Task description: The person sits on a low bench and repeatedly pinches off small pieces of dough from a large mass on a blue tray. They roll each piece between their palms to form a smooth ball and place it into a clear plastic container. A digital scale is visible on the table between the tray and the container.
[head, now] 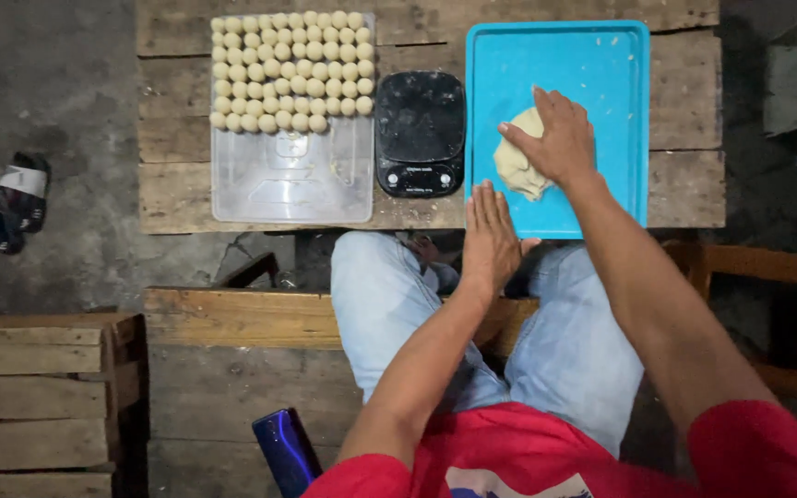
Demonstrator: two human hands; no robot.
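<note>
While right hand (553,138) presses pale dough lump (518,166) on blue plastic tray (601,65) | left hand (488,235) flat, empty, at tray edge | rolled dough balls (290,69) left of tray; lump remains.

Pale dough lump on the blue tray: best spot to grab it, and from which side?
Judging by its pose, take the pale dough lump at its exposed lower-left edge, coming from the tray's left. The right hand covers its upper right, and the blue plastic tray lies bare around that soft, rounded edge, leaving fingers room.
</note>
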